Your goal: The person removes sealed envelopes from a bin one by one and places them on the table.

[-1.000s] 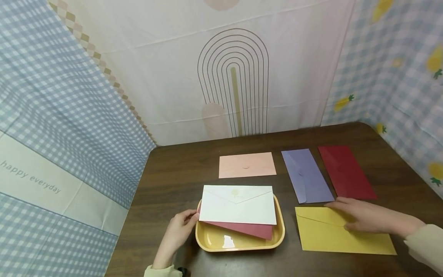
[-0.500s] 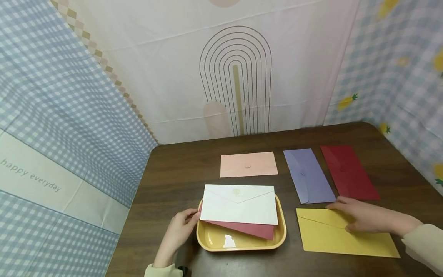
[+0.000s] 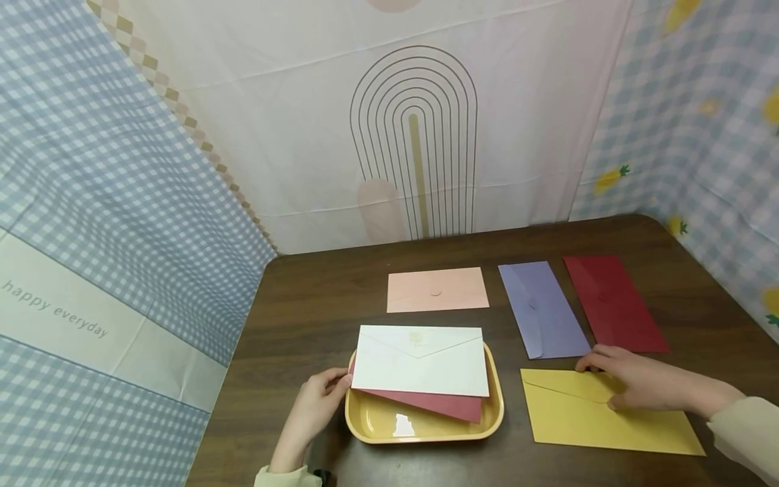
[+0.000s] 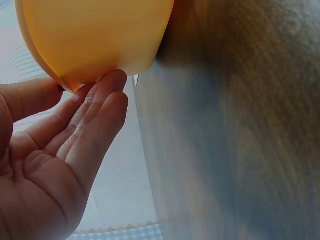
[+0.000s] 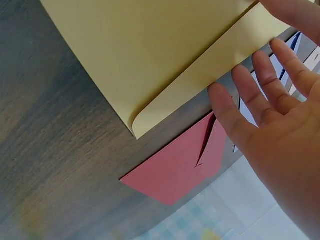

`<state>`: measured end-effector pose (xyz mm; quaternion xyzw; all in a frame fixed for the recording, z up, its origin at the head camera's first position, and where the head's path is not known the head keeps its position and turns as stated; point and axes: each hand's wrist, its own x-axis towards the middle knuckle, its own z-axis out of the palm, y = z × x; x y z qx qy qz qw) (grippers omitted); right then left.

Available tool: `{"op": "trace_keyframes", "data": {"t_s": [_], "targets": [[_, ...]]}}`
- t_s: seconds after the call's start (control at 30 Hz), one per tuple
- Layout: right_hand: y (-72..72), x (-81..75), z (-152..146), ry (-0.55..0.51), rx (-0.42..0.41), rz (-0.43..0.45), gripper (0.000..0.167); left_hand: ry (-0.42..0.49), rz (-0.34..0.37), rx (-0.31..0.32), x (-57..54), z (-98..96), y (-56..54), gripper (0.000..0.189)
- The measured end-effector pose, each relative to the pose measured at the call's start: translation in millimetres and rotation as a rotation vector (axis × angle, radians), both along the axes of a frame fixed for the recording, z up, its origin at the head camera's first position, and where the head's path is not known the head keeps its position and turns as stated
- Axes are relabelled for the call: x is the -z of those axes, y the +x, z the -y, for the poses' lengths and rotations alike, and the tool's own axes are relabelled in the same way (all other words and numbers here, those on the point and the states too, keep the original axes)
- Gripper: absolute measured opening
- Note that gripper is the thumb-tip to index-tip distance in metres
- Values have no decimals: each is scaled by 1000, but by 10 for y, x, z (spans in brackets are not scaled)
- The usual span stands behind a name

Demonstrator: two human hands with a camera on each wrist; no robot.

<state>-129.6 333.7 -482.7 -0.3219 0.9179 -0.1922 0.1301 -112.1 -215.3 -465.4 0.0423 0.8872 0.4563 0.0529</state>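
In the head view my left hand (image 3: 313, 404) pinches the left rim of a yellow tray (image 3: 426, 438); the left wrist view shows the thumb over the rim and the fingers under the tray's side (image 4: 100, 40). Across the tray lie a white envelope (image 3: 420, 372) and, partly hidden beneath it, a dark pink envelope (image 3: 453, 407). At the right, my right hand (image 3: 651, 382) is over a yellow envelope (image 3: 584, 423). In the right wrist view its fingertips (image 5: 220, 92) bend at the envelope's flap-side edge, with the thumb on the flap.
Behind the tray a pale pink envelope (image 3: 438, 291) lies flat on the brown table (image 3: 304, 297). Purple (image 3: 541, 311) and red (image 3: 615, 304) envelopes lie slanted beyond my right hand. Patterned cloths hang around the table's back and sides.
My right fingers have bent more at the yellow envelope's far edge, and that envelope has shifted slightly towards me. The left hand and the tray have stayed almost still.
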Motion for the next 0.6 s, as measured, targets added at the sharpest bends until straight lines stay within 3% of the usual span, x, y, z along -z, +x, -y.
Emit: {"op": "trace_keyframes", "data": {"t_s": [0.6], "targets": [[-26, -110, 68, 14, -19, -5, 51, -3, -32, 9, 15, 13, 3, 29]]}}
